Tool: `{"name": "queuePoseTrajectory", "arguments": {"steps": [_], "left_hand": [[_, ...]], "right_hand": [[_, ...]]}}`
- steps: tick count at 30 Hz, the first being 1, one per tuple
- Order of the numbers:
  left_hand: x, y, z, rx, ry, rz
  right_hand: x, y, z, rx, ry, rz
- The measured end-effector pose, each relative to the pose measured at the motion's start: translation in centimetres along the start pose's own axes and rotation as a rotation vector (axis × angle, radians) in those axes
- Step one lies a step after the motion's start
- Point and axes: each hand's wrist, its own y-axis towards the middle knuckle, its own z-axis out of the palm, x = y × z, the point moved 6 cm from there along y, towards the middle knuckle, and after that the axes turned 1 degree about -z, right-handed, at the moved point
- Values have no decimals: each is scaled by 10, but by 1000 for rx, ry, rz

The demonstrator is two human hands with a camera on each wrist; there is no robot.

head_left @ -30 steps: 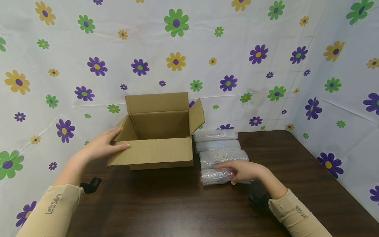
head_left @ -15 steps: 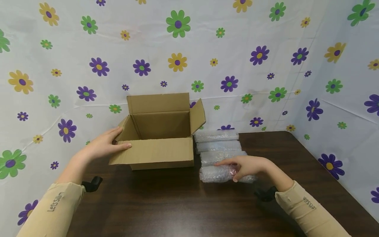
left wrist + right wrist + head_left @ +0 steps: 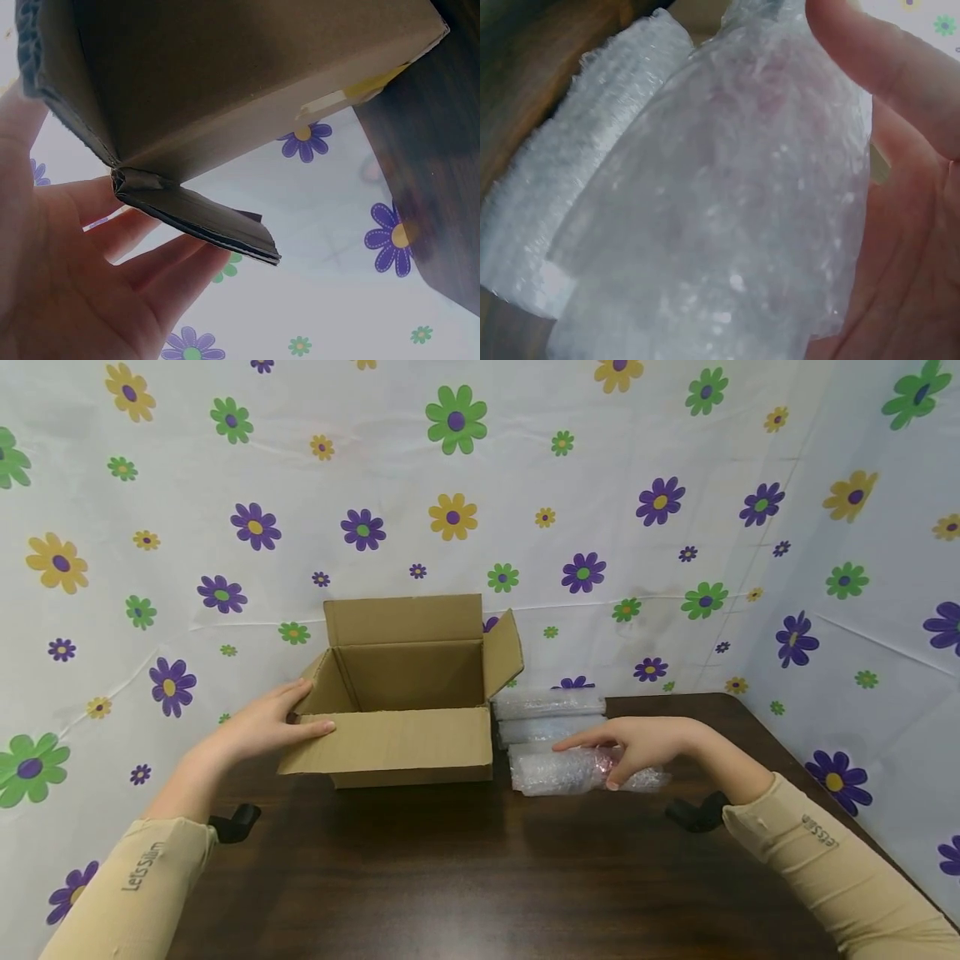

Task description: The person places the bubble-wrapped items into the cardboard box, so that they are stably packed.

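Plastic bubble-wrap roll (image 3: 553, 774) is held in the right hand (image 3: 652, 747), thumb and fingers closed partway around it, right of the open cardboard box (image 3: 416, 681). Left hand (image 3: 258, 724) pinches the box's front-left corner, thumb on the front flap (image 3: 408, 739). 2 similar rolls (image 3: 551, 703) show behind, on the dark table (image 3: 420, 868).

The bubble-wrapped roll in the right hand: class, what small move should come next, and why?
Probably carry the roll left toward the box: the right hand grips it, the box's top is open, and the left hand holds the box at its left.
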Motion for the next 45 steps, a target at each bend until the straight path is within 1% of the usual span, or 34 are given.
{"name": "queuePoseTrajectory", "arguments": {"steps": [5, 12, 16, 19, 25, 29, 35, 39, 42, 45], "left_hand": [[-1, 1, 1, 4, 6, 1], [-1, 1, 1, 2, -9, 2], [-1, 1, 1, -1, -11, 4], [-1, 0, 1, -5, -8, 13], [-3, 0, 1, -9, -7, 13], [-3, 0, 0, -8, -5, 8], [-4, 0, -1, -9, -2, 6], [-4, 0, 0, -13, 3, 15], [-4, 0, 0, -16, 13, 21], [-3, 1, 0, -19, 17, 21]], "right_hand": [[5, -3, -11, 7, -5, -5], [16, -4, -28, 42, 42, 26], [29, -1, -42, 72, 23, 13], [41, 1, -52, 106, 29, -4], [66, 8, -72, 155, 49, -6], [88, 17, -83, 189, 84, -61], [122, 36, -98, 210, 97, -146], [140, 51, -105, 211, 103, -155], [150, 63, -109, 213, 87, -138], [159, 75, -112, 218, 65, -143]]}}
